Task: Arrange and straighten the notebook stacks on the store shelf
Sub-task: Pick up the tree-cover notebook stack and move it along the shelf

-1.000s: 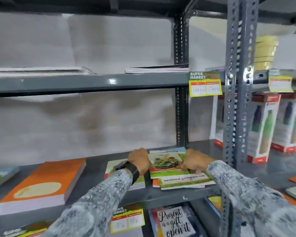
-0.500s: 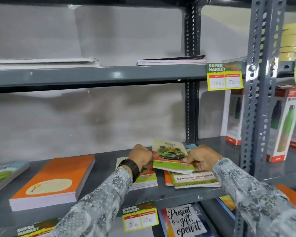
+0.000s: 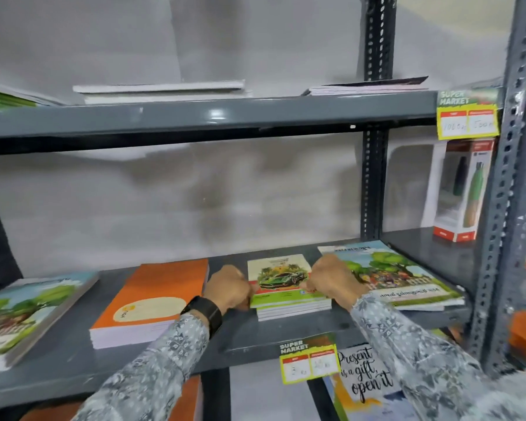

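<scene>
A person's two hands frame a small stack of car-cover notebooks (image 3: 286, 284) at the centre of a grey metal store shelf (image 3: 286, 338). The left hand (image 3: 230, 288), a dark watch (image 3: 204, 311) on its wrist, is curled with its grip pressed against the stack's left edge; the right hand (image 3: 331, 284) is likewise curled, its grip pinching the stack's right edge. Just right of the stack, touching the right hand, lies a larger pile of tree-cover notebooks (image 3: 398, 275), set at a slant. At centre left sits a thick orange notebook stack (image 3: 152, 302), and at the far left edge another tree-cover pile (image 3: 25, 314). A yellow price tag (image 3: 308, 360) hangs from the shelf's front lip at lower centre. On the upper shelf (image 3: 210, 117), thin stacks of books (image 3: 161, 91) lie flat, and boxed bottles (image 3: 462, 189) stand at the right of the frame.
</scene>
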`<state>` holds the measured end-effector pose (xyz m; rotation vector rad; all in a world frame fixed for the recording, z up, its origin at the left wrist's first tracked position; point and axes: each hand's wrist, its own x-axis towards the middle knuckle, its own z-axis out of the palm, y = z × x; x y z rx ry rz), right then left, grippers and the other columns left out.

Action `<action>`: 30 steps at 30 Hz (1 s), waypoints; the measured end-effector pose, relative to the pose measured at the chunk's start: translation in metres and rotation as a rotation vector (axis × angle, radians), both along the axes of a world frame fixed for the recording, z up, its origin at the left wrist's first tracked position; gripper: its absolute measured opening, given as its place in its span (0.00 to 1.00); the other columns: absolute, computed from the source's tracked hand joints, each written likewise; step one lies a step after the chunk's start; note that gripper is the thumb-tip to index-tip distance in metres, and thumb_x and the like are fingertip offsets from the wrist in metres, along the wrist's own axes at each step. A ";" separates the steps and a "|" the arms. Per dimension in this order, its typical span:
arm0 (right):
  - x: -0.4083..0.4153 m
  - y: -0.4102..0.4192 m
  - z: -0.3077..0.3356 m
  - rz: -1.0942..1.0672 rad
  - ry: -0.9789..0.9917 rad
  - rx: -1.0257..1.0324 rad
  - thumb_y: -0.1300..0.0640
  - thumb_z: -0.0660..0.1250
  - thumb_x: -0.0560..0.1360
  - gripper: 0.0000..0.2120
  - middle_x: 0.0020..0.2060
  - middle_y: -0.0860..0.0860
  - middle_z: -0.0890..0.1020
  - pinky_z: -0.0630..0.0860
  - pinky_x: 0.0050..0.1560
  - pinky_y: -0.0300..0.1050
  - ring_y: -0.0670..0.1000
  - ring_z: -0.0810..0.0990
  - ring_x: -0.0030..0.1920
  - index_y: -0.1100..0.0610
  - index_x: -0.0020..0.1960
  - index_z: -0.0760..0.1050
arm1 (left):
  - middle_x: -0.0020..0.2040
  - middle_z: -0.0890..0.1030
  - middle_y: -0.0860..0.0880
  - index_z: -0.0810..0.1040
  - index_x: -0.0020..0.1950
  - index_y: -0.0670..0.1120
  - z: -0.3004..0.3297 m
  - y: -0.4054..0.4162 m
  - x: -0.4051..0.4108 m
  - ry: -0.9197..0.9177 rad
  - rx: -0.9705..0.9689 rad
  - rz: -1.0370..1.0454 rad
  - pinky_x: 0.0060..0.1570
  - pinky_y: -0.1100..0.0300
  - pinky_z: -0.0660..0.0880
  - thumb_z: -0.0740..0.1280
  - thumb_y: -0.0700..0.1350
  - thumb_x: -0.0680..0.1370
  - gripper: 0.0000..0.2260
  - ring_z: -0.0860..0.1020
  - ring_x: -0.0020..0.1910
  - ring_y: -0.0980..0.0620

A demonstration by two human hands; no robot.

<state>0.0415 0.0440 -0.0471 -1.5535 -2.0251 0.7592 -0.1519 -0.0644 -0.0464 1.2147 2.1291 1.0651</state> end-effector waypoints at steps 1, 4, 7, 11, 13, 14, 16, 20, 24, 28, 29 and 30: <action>-0.002 -0.001 0.000 -0.001 -0.055 0.024 0.51 0.82 0.66 0.20 0.34 0.50 0.79 0.68 0.29 0.40 0.49 0.79 0.36 0.57 0.35 0.71 | 0.40 0.89 0.42 0.87 0.46 0.35 -0.001 0.000 0.001 0.010 -0.020 -0.009 0.49 0.46 0.86 0.76 0.45 0.77 0.12 0.89 0.41 0.43; -0.003 -0.001 0.005 0.008 -0.106 0.054 0.50 0.81 0.67 0.20 0.38 0.51 0.80 0.70 0.31 0.41 0.52 0.81 0.41 0.59 0.39 0.72 | 0.41 0.90 0.42 0.86 0.47 0.37 0.002 0.000 0.001 0.041 -0.072 -0.032 0.49 0.47 0.87 0.76 0.46 0.77 0.12 0.89 0.41 0.44; 0.008 -0.002 0.007 0.069 -0.097 0.069 0.52 0.80 0.68 0.19 0.31 0.50 0.76 0.67 0.28 0.41 0.47 0.75 0.31 0.58 0.33 0.72 | 0.45 0.89 0.38 0.87 0.49 0.37 0.011 -0.003 0.004 0.211 -0.133 -0.033 0.52 0.47 0.86 0.74 0.49 0.78 0.14 0.87 0.40 0.43; 0.054 0.012 0.010 0.046 0.160 0.227 0.57 0.78 0.69 0.11 0.39 0.56 0.87 0.78 0.40 0.45 0.55 0.85 0.39 0.65 0.41 0.82 | 0.58 0.87 0.47 0.88 0.58 0.48 0.029 -0.001 0.035 0.595 0.098 0.052 0.60 0.54 0.81 0.71 0.53 0.78 0.13 0.85 0.57 0.46; 0.086 0.027 0.015 -0.026 0.179 0.287 0.60 0.75 0.71 0.12 0.50 0.57 0.88 0.80 0.42 0.42 0.54 0.86 0.43 0.62 0.54 0.85 | 0.57 0.88 0.49 0.89 0.56 0.48 0.035 0.008 0.058 0.493 0.172 -0.020 0.59 0.55 0.82 0.71 0.49 0.78 0.11 0.86 0.53 0.48; 0.104 0.038 0.018 -0.064 0.115 0.303 0.60 0.73 0.72 0.12 0.50 0.56 0.88 0.80 0.42 0.42 0.53 0.85 0.43 0.59 0.55 0.85 | 0.52 0.90 0.48 0.90 0.51 0.48 0.036 0.017 0.074 0.401 0.170 -0.065 0.56 0.54 0.84 0.71 0.47 0.78 0.09 0.87 0.47 0.48; 0.134 0.058 0.021 -0.137 -0.085 0.284 0.59 0.70 0.73 0.10 0.50 0.57 0.86 0.81 0.46 0.47 0.57 0.84 0.45 0.58 0.53 0.83 | 0.43 0.90 0.47 0.90 0.44 0.47 0.036 0.036 0.104 0.272 0.134 -0.140 0.50 0.52 0.86 0.71 0.44 0.77 0.07 0.87 0.40 0.47; 0.166 0.079 0.014 -0.118 -0.423 0.117 0.55 0.69 0.73 0.12 0.56 0.59 0.82 0.72 0.40 0.44 0.58 0.80 0.49 0.59 0.53 0.71 | 0.42 0.90 0.42 0.88 0.46 0.38 0.033 0.074 0.147 0.300 -0.002 -0.189 0.48 0.48 0.87 0.73 0.45 0.76 0.10 0.89 0.43 0.43; 0.187 0.094 0.010 -0.084 -0.383 0.049 0.49 0.74 0.72 0.16 0.47 0.53 0.78 0.66 0.29 0.40 0.51 0.76 0.40 0.56 0.45 0.69 | 0.48 0.90 0.43 0.85 0.56 0.42 0.027 0.101 0.182 0.500 -0.193 -0.203 0.51 0.51 0.86 0.72 0.53 0.77 0.16 0.90 0.45 0.46; 0.187 0.098 0.012 -0.104 -0.278 -0.003 0.47 0.81 0.66 0.25 0.43 0.50 0.77 0.67 0.30 0.42 0.53 0.79 0.47 0.56 0.46 0.68 | 0.54 0.89 0.46 0.83 0.61 0.43 0.028 0.111 0.188 0.496 -0.288 -0.163 0.57 0.51 0.85 0.75 0.57 0.76 0.22 0.88 0.52 0.48; 0.186 0.099 0.012 -0.109 -0.232 -0.001 0.48 0.83 0.64 0.25 0.43 0.51 0.78 0.68 0.30 0.43 0.53 0.80 0.47 0.57 0.45 0.69 | 0.54 0.89 0.46 0.83 0.61 0.42 0.029 0.112 0.186 0.457 -0.289 -0.146 0.58 0.52 0.84 0.76 0.57 0.75 0.22 0.88 0.53 0.48; 0.187 0.100 0.013 -0.115 -0.185 0.011 0.50 0.84 0.63 0.24 0.42 0.51 0.79 0.68 0.31 0.43 0.54 0.81 0.46 0.57 0.45 0.71 | 0.52 0.89 0.46 0.84 0.58 0.41 0.029 0.113 0.184 0.427 -0.281 -0.137 0.58 0.52 0.84 0.77 0.56 0.74 0.21 0.88 0.52 0.49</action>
